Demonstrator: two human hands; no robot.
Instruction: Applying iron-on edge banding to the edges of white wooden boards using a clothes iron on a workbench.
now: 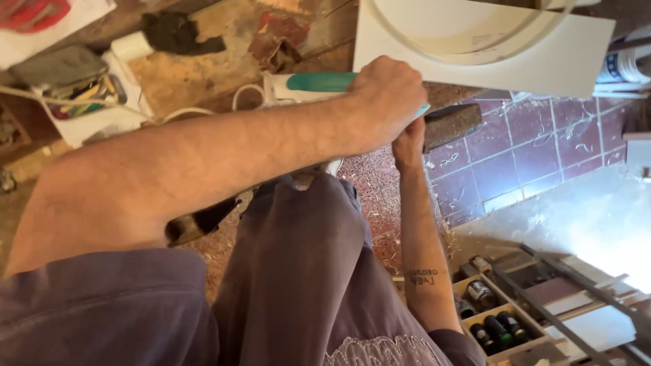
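The left hand (385,102) is closed in a fist around the teal-handled power tool (319,83), which lies just left of its knuckles. Directly beneath it, the right hand (408,144) reaches up, its grip hidden. The white board (556,54) lies just beyond both hands.

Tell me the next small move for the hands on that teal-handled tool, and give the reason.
Probably steady the tool before pushing on. The left hand is closed around the teal-handled tool by the white board, while the right hand reaches up beneath it. What the right hand grips is hidden.
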